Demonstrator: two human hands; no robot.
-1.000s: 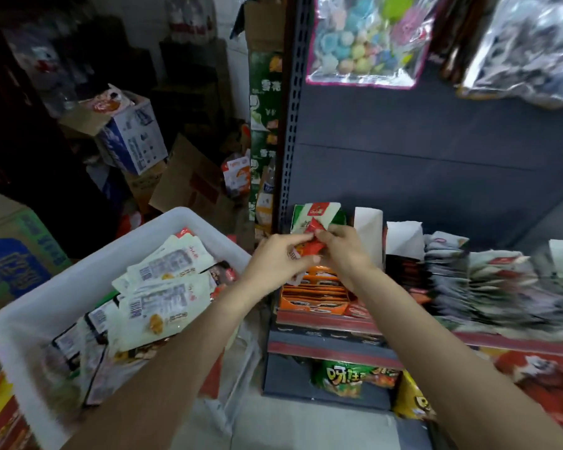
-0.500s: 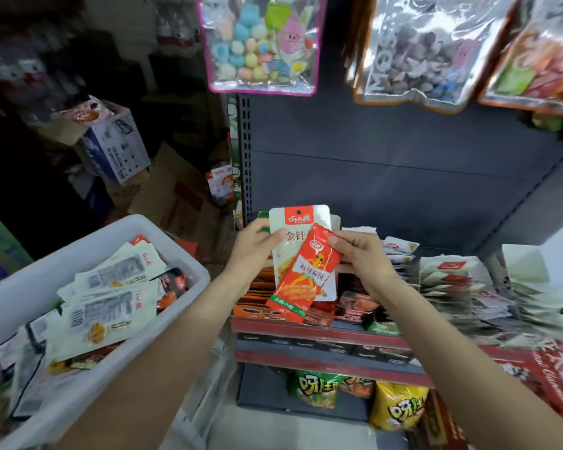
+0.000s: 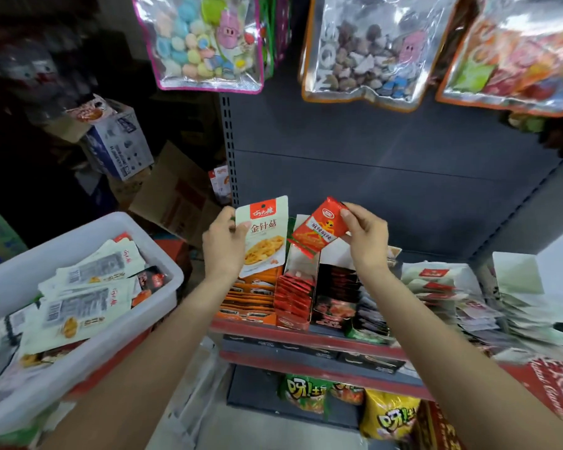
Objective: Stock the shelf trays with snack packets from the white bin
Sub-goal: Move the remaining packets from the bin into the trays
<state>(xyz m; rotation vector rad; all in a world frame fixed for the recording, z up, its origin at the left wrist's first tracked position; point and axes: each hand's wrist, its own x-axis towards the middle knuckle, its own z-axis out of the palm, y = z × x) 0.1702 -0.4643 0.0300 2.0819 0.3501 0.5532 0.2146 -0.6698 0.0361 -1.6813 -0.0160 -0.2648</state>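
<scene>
My left hand point(image 3: 223, 243) grips a pale green-white snack packet point(image 3: 264, 235) by its left edge, upright above the orange tray point(image 3: 251, 298). My right hand point(image 3: 364, 237) pinches a small red packet point(image 3: 317, 232) at its top right corner, tilted over the red tray point(image 3: 294, 295) of like packets. The white bin point(image 3: 79, 241) at the lower left holds several white and dark packets point(image 3: 79, 297).
The grey shelf back panel point(image 3: 387, 164) rises behind the trays. More trays of packets point(image 3: 436, 287) fill the shelf to the right. Large candy bags point(image 3: 208, 40) hang overhead. Chip bags point(image 3: 387, 414) lie on the lower shelf. Cardboard boxes point(image 3: 118, 144) stand at the left.
The two packets, held together in front of the trays before, have been drawn apart: the red one went right with my right hand, the pale one stayed in my left.
</scene>
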